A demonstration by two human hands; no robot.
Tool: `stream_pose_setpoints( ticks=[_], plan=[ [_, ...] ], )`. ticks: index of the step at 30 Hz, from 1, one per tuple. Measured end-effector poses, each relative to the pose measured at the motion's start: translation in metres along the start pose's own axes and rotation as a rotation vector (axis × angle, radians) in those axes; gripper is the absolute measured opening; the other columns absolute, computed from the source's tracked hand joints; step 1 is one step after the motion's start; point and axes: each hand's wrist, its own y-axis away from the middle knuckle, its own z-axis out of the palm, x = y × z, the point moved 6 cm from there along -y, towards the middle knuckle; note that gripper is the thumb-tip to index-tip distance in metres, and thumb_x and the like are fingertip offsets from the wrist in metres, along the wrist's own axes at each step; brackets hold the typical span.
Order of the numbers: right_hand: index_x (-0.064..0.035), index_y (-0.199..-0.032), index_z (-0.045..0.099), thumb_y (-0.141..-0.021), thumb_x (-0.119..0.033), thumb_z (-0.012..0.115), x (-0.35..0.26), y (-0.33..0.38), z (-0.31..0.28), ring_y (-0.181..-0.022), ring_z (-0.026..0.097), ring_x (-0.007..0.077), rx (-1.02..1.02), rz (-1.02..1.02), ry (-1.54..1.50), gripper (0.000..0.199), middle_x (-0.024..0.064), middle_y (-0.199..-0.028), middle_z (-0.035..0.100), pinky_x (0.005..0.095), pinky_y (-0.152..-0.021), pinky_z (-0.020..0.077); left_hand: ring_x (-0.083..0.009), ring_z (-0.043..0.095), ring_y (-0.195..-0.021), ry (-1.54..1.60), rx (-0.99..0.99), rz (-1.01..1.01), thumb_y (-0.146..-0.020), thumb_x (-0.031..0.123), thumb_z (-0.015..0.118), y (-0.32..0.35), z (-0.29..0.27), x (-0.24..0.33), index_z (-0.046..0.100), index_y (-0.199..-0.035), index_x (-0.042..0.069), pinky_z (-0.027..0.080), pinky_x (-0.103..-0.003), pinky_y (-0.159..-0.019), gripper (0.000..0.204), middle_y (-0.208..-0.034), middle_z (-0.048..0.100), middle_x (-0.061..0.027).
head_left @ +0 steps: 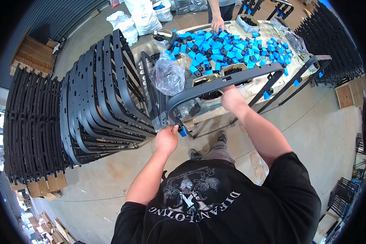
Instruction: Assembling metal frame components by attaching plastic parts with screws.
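Hands apart: left hand (166, 140) closed low around the black frame (242, 76), right hand (233, 99) outstretched, fingers hidden, hold unclear.

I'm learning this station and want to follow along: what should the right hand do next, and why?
Probably pick up one of the small black parts: the right hand is close beside them, its fingertips hidden behind the black frame's bar, while the left hand is at that frame's lower corner, near a blue piece.
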Motion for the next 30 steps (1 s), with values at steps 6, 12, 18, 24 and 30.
stream_pose_setpoints(
  ticks=[6,12,18,24,30],
  plan=[
    [-0.0168,-0.123,0.068,-0.090,-0.006,0.060,-0.033,0.148,-0.004,-0.083,0.066,0.0397,0.200,-0.521,-0.250,0.036,0.0144,-0.113,0.058,0.0483,-0.077,0.0563,-0.0261,0.071,-0.085,0.546,0.002,0.158,-0.097,0.034,0.067,0.033,0.005,0.030,0.061,-0.126,0.000,0.056,-0.042,-0.075,0.045,-0.094,0.073,-0.0152],
    [-0.0186,-0.128,0.065,-0.083,-0.025,0.076,-0.062,0.174,0.015,-0.105,0.064,0.0415,0.056,-0.374,-0.440,0.047,0.0178,-0.123,0.057,0.0472,-0.092,0.0540,-0.0165,0.068,-0.085,1.118,-0.230,0.112,-0.104,0.012,0.056,0.037,0.031,0.027,0.051,-0.134,-0.002,0.057,-0.031,-0.074,0.033,-0.103,0.068,-0.0087],
    [0.0023,-0.124,0.057,-0.092,-0.023,0.071,-0.002,0.146,0.068,-0.093,0.066,0.0221,-0.183,-0.096,-0.867,0.043,0.0100,-0.094,0.067,0.0344,-0.084,0.0534,-0.0148,0.066,-0.086,0.846,0.121,0.247,-0.097,0.007,0.068,0.046,0.003,-0.054,0.060,-0.113,-0.003,0.054,-0.030,-0.084,0.021,-0.100,0.069,-0.0082],
    [-0.0006,-0.111,0.060,-0.097,-0.019,0.059,-0.020,0.151,0.117,-0.066,0.054,0.0091,-0.600,0.161,-1.223,0.023,0.0016,-0.082,0.059,0.0273,-0.060,0.0454,-0.0128,0.064,-0.094,1.373,0.195,0.027,-0.094,0.004,0.071,0.006,0.035,-0.098,0.064,-0.107,0.003,0.051,-0.028,-0.089,0.014,-0.098,0.068,-0.0052],
    [-0.0032,-0.106,0.059,-0.097,-0.017,0.057,-0.027,0.152,0.125,-0.064,0.051,0.0088,-0.532,0.175,-1.129,0.017,0.0003,-0.077,0.054,0.0280,-0.058,0.0438,-0.0112,0.052,-0.065,1.486,0.211,-0.136,-0.103,0.020,0.061,-0.008,0.057,-0.082,0.052,-0.112,0.009,0.044,-0.027,-0.058,0.017,-0.083,0.059,-0.0039]
  ],
)
